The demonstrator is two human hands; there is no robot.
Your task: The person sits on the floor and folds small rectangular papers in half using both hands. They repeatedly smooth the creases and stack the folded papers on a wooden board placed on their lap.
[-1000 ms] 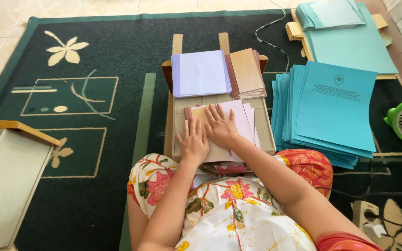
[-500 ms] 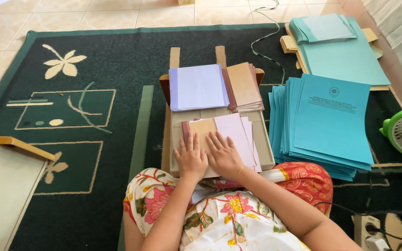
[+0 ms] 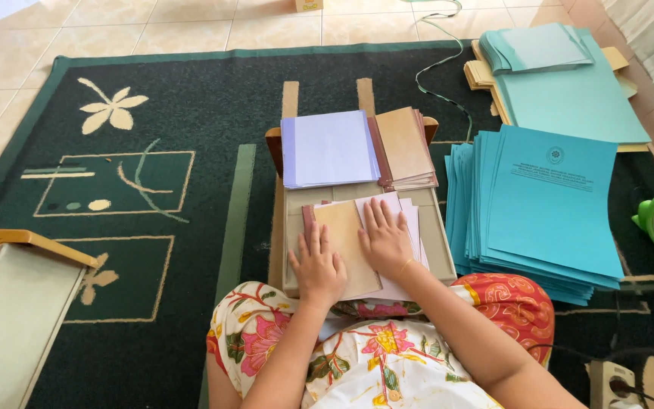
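On a low wooden worktop (image 3: 442, 250) over a dark rug, left hand (image 3: 318, 266) and right hand (image 3: 384, 241), both open and flat, press a tan booklet cover (image 3: 346, 231) down, apparently mid-fold; creasing it calls for firm, even pressure.

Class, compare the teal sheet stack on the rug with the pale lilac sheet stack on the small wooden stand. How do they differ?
Colour: the teal stack is strong blue-green, while the lilac stack is very pale.
Size: the teal stack has a larger sheet face than the lilac stack.
Place: the teal stack lies on the dark rug; the lilac stack rests on the wooden stand.
Shared: both lie flat, and neither hand touches them.
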